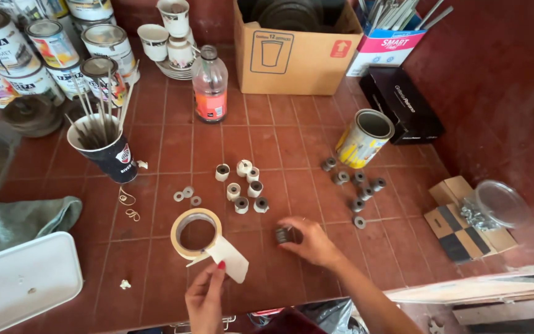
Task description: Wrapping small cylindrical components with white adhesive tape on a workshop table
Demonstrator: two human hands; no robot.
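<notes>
Fingers of my left hand point(205, 300) pinch the tape point(196, 233) end at six o'clock while my right hand point(309, 240) grips a small spool point(282, 235), which I think needs wrapping next.

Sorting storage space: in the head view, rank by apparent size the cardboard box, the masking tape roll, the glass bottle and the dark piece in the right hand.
1. cardboard box
2. glass bottle and masking tape roll: look alike; the roll lies nearer the camera, so unranked
3. dark piece at the right hand

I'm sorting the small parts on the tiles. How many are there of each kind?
White-wrapped spools: 7
Grey spools: 7, plus 1 under the right hand
Washers: 3
Rubber bands: 2
Total: 20
</notes>
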